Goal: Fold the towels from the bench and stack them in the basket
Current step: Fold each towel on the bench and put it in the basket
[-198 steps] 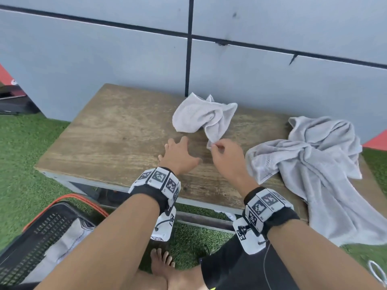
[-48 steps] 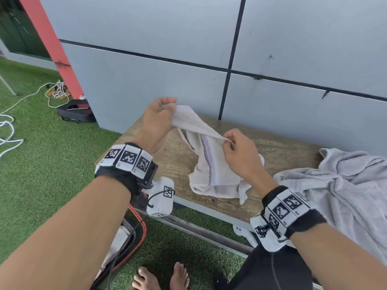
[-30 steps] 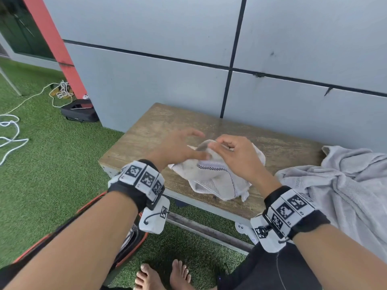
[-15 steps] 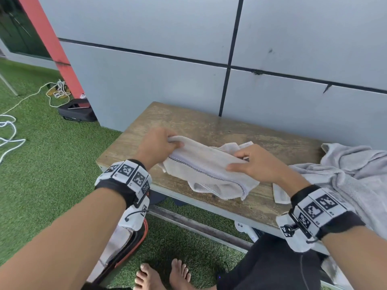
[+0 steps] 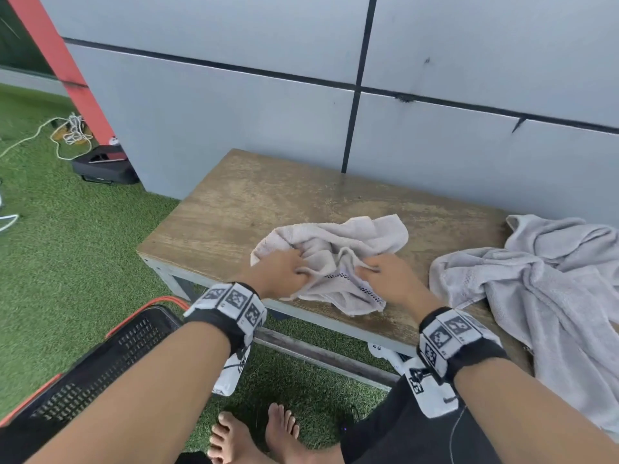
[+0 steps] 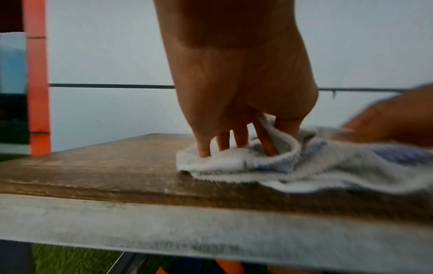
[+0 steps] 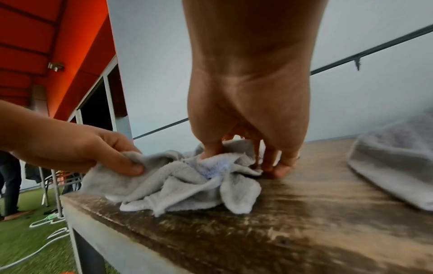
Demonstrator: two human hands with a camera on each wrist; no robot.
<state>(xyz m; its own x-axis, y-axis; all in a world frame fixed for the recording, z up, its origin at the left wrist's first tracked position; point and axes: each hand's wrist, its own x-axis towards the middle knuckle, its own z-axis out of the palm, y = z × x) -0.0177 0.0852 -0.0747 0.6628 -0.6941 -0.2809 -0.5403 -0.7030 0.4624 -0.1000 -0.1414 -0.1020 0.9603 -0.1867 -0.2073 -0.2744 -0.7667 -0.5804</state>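
A small grey towel [image 5: 338,242] with a dark stitched stripe lies crumpled near the front edge of the wooden bench [image 5: 248,202]. My left hand [image 5: 294,272] grips its left side, and the left wrist view shows thumb and fingers [image 6: 264,144] pinching a fold of the small towel [image 6: 328,166]. My right hand [image 5: 368,271] holds the towel's right side. In the right wrist view the towel [image 7: 187,185] is bunched between the right thumb and the fingers [image 7: 276,163], which touch the bench. The black basket [image 5: 110,349] with an orange rim stands on the grass at lower left.
A large grey towel [image 5: 552,279] lies in a heap on the bench's right end and hangs over its front edge. A grey panelled wall [image 5: 268,95] runs right behind the bench. Cables [image 5: 67,132] and a black case [image 5: 104,165] lie on the grass at left.
Half a second ago the small towel was stretched between my hands over the front edge. Now it lies bunched on the bench, with both hands closer together and lower.
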